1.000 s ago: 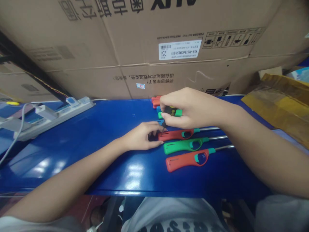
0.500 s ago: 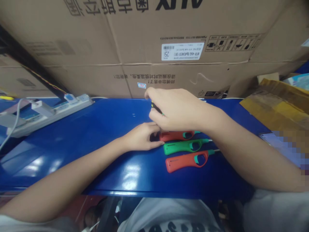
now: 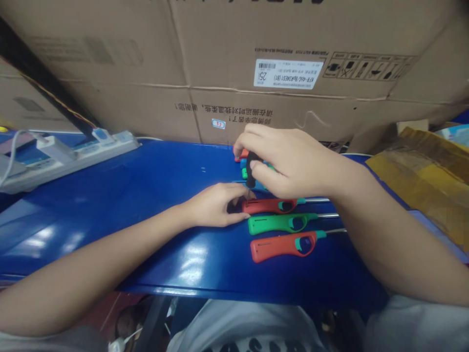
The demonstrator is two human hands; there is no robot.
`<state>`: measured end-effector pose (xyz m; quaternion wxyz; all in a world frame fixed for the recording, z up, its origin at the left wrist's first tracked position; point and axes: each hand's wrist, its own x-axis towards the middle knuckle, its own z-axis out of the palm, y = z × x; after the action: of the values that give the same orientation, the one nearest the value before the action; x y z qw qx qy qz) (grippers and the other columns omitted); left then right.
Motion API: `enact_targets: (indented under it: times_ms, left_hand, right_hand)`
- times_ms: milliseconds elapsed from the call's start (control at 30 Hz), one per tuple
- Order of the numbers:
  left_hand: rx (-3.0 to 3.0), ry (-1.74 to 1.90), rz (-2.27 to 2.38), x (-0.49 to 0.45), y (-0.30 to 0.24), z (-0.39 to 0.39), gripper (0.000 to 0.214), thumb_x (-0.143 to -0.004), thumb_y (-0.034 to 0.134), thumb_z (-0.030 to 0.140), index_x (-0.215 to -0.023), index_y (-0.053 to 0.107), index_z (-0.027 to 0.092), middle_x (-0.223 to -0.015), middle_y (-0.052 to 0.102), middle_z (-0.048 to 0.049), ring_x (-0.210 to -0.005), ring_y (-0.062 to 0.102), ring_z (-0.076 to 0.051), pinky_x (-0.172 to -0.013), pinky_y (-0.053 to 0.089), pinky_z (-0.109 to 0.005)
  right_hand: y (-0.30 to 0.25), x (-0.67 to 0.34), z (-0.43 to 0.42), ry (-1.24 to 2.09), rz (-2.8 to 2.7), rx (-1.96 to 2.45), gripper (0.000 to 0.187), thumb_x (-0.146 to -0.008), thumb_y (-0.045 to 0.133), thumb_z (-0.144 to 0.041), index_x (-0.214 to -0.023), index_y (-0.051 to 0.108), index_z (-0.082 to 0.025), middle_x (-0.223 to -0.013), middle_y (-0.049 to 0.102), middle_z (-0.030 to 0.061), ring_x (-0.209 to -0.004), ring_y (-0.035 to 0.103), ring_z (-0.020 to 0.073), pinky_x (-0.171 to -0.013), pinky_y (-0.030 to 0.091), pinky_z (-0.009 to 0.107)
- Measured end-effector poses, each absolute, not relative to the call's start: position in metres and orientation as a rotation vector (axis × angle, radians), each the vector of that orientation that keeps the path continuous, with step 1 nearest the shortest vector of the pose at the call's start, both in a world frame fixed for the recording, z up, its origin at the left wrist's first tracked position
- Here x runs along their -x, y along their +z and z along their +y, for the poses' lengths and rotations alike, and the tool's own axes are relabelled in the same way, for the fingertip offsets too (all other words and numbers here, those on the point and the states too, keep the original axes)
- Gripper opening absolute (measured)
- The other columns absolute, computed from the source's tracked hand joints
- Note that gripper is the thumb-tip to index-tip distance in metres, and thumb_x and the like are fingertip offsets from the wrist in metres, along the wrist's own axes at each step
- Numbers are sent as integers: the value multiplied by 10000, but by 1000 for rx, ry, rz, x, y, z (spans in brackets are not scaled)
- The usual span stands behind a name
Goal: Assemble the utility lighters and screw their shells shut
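Note:
My right hand (image 3: 289, 159) grips a small screwdriver (image 3: 251, 175) by its black handle, which stands nearly upright. Its thin shaft points down at the butt end of a red gas lighter (image 3: 271, 206). At that same end, my left hand (image 3: 214, 205) has its thumb and fingers closed around the lighter, which lies on the blue table. Nearer to me, a green gas lighter (image 3: 274, 224) and an orange-red gas lighter (image 3: 278, 246) lie parallel to it. Past the screwdriver, ends of several other coloured pieces show, mostly covered by my right hand.
A large cardboard box (image 3: 220, 107) stands along the table's back edge. To the left lies a white power strip (image 3: 122, 145) with plugs and cables. A brown and yellow taped package (image 3: 425, 171) sits at the right, beside a flat device (image 3: 436, 230).
My right hand has turned and shifted slightly right, bringing the screwdriver's handle into sight, upright over the red lighter. The left hand stays at that lighter's end. The view has shifted a little.

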<state>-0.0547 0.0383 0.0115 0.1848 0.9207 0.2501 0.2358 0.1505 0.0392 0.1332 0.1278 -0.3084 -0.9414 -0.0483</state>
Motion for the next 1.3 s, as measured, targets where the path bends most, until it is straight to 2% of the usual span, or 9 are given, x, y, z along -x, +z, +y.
enact_targets:
  times_ms: [133, 267, 367, 467, 600, 733, 833, 967, 1300]
  left_hand:
    - [-2611, 648, 709, 56, 13, 38, 284, -864, 715, 317, -1086, 634, 158, -856, 656, -21, -731, 603, -160, -669, 480, -266]
    - [-2617, 674, 674, 57, 12, 39, 246, -876, 708, 314, -1052, 636, 158, -845, 652, -25, -741, 611, -164, -672, 478, -263]
    - [-2621, 676, 667, 57, 11, 39, 250, -889, 703, 324, -1067, 635, 162, -850, 655, -27, -739, 612, -164, -672, 479, -263]
    - [-2645, 696, 649, 58, 11, 40, 219, -897, 697, 331, -1024, 628, 167, -839, 652, -24, -736, 611, -165, -656, 472, -261]
    - [-2695, 691, 630, 59, 11, 40, 208, -911, 689, 339, -1009, 615, 172, -844, 658, -26, -739, 620, -168, -640, 462, -261]
    - [-2745, 687, 599, 61, 13, 41, 217, -931, 670, 356, -1040, 616, 176, -856, 675, -35, -746, 630, -178, -635, 460, -266]
    - [-2747, 693, 587, 61, 13, 41, 206, -932, 672, 347, -1028, 614, 174, -894, 693, -47, -760, 643, -181, -634, 464, -266]
    - [-2735, 695, 576, 61, 12, 41, 208, -939, 660, 349, -1052, 617, 180, -883, 697, -40, -769, 653, -183, -642, 476, -267]
    - [-2716, 689, 584, 61, 12, 42, 209, -933, 667, 353, -1035, 622, 177, -885, 700, -44, -788, 663, -187, -670, 493, -271]
  right_hand:
    - [129, -152, 42, -238, -2701, 919, 302, -948, 402, -316, -974, 671, -181, -897, 725, 61, -744, 587, 197, -625, 280, 306]
    - [127, -151, 41, -244, -2697, 893, 376, -925, 414, -310, -1205, 616, -158, -954, 737, 67, -765, 611, 206, -636, 302, 298]
    - [127, -150, 41, -274, -2674, 926, 369, -954, 394, -354, -1159, 638, -168, -854, 731, 46, -720, 610, 196, -635, 291, 293]
    - [127, -149, 40, -228, -2709, 833, 371, -957, 387, -337, -1209, 621, -197, -876, 736, 22, -719, 611, 180, -637, 284, 284]
    - [128, -148, 38, -249, -2693, 872, 346, -962, 388, -368, -1088, 653, -185, -772, 702, 21, -663, 584, 176, -629, 268, 288]
    - [130, -149, 36, -168, -2740, 880, 340, -942, 427, -348, -1150, 617, -158, -812, 700, 42, -674, 573, 180, -633, 281, 289]
    - [131, -149, 36, -123, -2743, 888, 309, -948, 457, -382, -1056, 633, -152, -813, 686, 56, -675, 552, 174, -633, 289, 293]
    - [130, -149, 36, 5, -2752, 821, 249, -932, 486, -321, -1068, 611, -155, -929, 686, 69, -722, 549, 165, -640, 312, 292]
    - [139, -150, 29, -38, -2807, 911, 268, -962, 452, -349, -1037, 619, -153, -882, 687, 76, -693, 539, 174, -628, 304, 307]
